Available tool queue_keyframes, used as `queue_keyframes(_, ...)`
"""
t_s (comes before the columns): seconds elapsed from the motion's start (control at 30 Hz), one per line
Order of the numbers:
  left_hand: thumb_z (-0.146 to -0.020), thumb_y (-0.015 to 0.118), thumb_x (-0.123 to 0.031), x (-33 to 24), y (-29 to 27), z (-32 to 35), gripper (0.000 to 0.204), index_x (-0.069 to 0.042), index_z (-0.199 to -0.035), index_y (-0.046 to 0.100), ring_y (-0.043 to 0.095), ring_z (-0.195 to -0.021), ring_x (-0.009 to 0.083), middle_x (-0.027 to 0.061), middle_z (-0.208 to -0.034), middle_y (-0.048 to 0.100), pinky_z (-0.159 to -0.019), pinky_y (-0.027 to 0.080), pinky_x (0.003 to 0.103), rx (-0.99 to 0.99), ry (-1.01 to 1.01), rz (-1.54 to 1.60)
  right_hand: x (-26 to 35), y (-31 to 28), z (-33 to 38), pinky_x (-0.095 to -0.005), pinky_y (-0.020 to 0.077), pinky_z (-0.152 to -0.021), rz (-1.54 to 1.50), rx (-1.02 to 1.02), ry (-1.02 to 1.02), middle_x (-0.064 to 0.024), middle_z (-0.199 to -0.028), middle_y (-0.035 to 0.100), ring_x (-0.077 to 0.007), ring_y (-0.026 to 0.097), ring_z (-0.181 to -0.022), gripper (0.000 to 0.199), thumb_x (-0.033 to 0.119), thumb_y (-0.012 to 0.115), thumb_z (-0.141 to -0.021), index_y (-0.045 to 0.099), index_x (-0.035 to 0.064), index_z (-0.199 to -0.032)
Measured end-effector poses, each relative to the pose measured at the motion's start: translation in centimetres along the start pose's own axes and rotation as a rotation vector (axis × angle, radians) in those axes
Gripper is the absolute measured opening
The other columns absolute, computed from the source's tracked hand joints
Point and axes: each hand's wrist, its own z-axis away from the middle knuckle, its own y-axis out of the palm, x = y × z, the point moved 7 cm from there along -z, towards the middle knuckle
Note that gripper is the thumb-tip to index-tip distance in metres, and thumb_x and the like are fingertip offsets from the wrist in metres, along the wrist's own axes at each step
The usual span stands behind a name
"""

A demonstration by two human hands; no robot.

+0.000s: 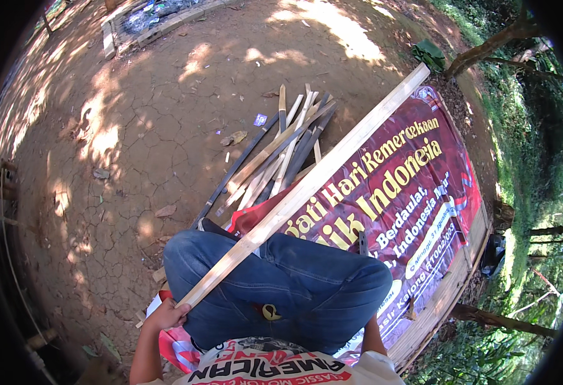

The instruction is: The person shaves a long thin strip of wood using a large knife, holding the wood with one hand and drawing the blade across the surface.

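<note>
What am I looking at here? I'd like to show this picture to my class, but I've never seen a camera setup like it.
There is no robot: a person works with bare hands. The single picture comes from a wide fisheye camera on the person's head, looking down, so straight edges bend near the dark round rim. Those are the person's folded legs in blue jeans. The left hand grips one end of a long pale strip, slanting up to the right. The right forearm shows, but its hand is hidden by the leg. On the cracked bare ground lie a pile of strips and a dark red printed banner.
</note>
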Motion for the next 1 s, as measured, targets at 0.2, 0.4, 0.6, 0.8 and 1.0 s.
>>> queue_keyframes(0.2,-0.093,0.057,-0.042,0.7,-0.4,-0.6,0.055,-0.004,-0.054,0.052,0.046,-0.041,0.0107,0.0029,-0.049,0.049,-0.040,0.037,0.026,0.007,0.008,0.004,-3.2,1.2,4.9,-0.0429,0.0486,-0.081,-0.454,0.079,0.022,-0.0195,-0.104,0.065,-0.0373,0.061,-0.097,0.034,0.024,0.067,-0.076,0.065,0.0003,-0.100)
queue_keyframes(0.4,-0.094,0.057,-0.039,0.9,-0.2,-0.4,0.049,-0.004,-0.060,0.051,0.046,-0.042,0.0109,0.0036,-0.051,0.050,-0.041,0.037,0.026,0.002,-0.022,0.085,3.4,0.6,11.7,-0.0463,0.0445,-0.083,0.398,-0.045,-0.411,-0.0176,-0.105,0.060,-0.0398,0.053,-0.097,0.038,0.026,0.067,-0.072,0.063,0.0037,-0.104)
queue_keyframes(0.6,-0.094,0.058,-0.038,0.5,-0.2,-0.5,0.044,-0.003,-0.067,0.051,0.045,-0.043,0.0103,0.0031,-0.054,0.049,-0.040,0.035,0.026,0.030,0.005,0.133,1.8,1.9,14.6,-0.0461,0.0427,-0.078,0.195,-0.116,-0.146,-0.0175,-0.101,0.058,-0.0379,0.051,-0.097,0.040,0.029,0.068,-0.072,0.062,0.0043,-0.103)
queue_keyframes(0.8,-0.094,0.057,-0.040,0.7,-0.5,0.0,0.047,-0.003,-0.066,0.052,0.046,-0.044,0.0105,0.0033,-0.054,0.050,-0.041,0.037,0.025,0.014,0.004,0.055,-1.7,3.4,18.5,-0.0449,0.0442,-0.073,0.313,-0.337,-0.296,-0.0157,-0.090,0.062,-0.0354,0.056,-0.087,0.030,0.025,0.065,-0.077,0.062,0.0043,-0.099)
queue_keyframes(1.0,-0.094,0.057,-0.040,0.6,-0.5,-0.5,0.048,-0.004,-0.063,0.051,0.046,-0.044,0.0102,0.0033,-0.053,0.050,-0.041,0.036,0.026,0.002,0.006,0.048,-5.0,4.7,20.1,-0.0449,0.0448,-0.070,0.238,-0.234,-0.103,-0.0155,-0.086,0.063,-0.0353,0.058,-0.082,0.028,0.023,0.065,-0.077,0.062,0.0040,-0.098)
